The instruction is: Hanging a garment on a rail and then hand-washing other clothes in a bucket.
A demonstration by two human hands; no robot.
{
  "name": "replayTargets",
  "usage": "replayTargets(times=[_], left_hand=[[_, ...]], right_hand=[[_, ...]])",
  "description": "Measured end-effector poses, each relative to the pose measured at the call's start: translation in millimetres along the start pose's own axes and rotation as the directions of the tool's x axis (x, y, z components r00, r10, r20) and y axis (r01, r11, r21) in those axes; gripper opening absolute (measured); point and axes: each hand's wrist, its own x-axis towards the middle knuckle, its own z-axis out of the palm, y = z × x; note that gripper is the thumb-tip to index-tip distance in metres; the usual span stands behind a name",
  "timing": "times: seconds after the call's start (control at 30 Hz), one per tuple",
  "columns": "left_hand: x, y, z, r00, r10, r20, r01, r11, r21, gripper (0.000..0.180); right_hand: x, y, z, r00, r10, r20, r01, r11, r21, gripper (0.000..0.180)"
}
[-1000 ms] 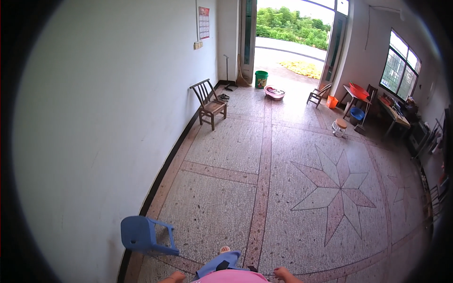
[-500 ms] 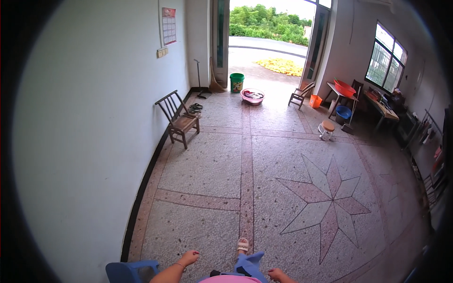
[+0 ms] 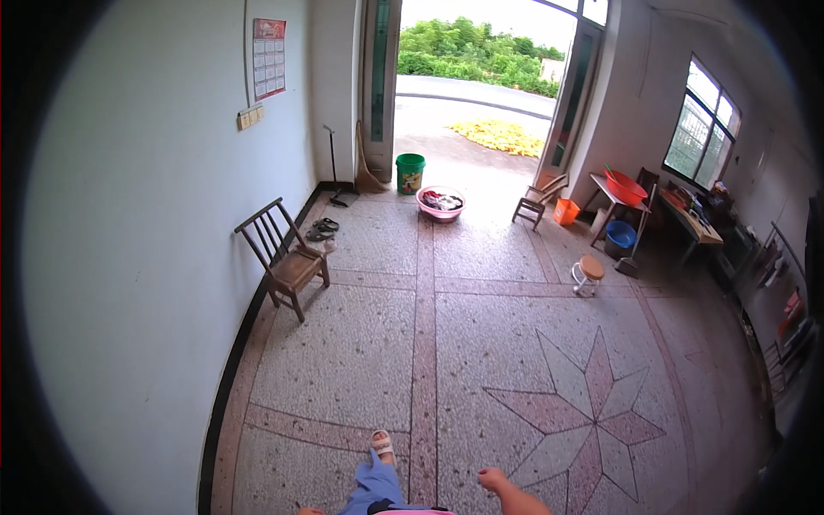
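My right hand hangs over the speckled stone floor at the bottom of the view. Its fingers are curled in, and nothing shows in them. Only a sliver of my left hand enters at the lower edge, so its fingers are hidden. Between them are my blue trouser leg and a foot in a light sandal, set forward on the floor. Neither hand touches any object that I can see. Ahead, by the open doorway, a pink basin holds clothes or cloth.
A wooden chair stands along the left wall, with dark sandals beyond it. A green bucket is left of the basin. To the right are a small chair, an orange bin, a round stool and a blue tub.
I have moved forward: the chair, basin and stool look nearer. The other foot is now in front. My right hand has swung forward, while my left has dropped back toward the lower edge.
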Motion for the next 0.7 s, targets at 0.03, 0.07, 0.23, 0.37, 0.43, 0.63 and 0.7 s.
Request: replayTargets(times=[0.03, 0.07, 0.23, 0.37, 0.43, 0.63, 0.7], left_hand=[[-2.9, -1.8, -3.1, 0.981, -0.164, -0.108, 0.174, 0.981, 0.09, 0.041], [1.2, 9.5, -14.3, 0.961, -0.234, -0.148, 0.251, 0.963, 0.102, 0.039], [85.5, 127.5, -115.6, 0.955, -0.181, -0.236, 0.244, 0.932, 0.27, 0.031], [181.6, 273.6, -185.6, 0.914, 0.103, -0.392, 0.126, 0.847, 0.517, 0.029], [218.3, 354.2, -205.4, 0.909, 0.222, -0.353, -0.068, 0.914, 0.4, 0.029], [291.2, 573.6, -221.6, 0.86, 0.446, -0.248, -0.388, 0.887, 0.252, 0.029], [319.9, 576.5, -230.7, 0.85, 0.454, -0.266, -0.392, 0.884, 0.255, 0.029]], right_hand=[[19.0, -20.4, -7.1, 0.996, -0.048, -0.071, 0.046, 0.998, -0.032, 0.036], [35.1, -43.0, -11.4, 0.986, -0.105, -0.128, 0.097, 0.993, -0.073, 0.036], [94.8, -160.6, -56.2, 0.992, -0.098, 0.076, 0.093, 0.993, 0.076, 0.036], [139.7, -212.6, -113.9, 0.99, -0.144, -0.013, 0.144, 0.989, 0.037, 0.036], [165.7, -224.2, -139.6, 1.0, -0.003, -0.007, 0.004, 0.989, 0.145, 0.035], [253.5, -250.8, -203.1, 0.955, 0.234, 0.184, -0.272, 0.936, 0.222, 0.032], [284.9, -267.0, -231.2, 0.935, 0.234, 0.268, -0.289, 0.939, 0.187, 0.035]])
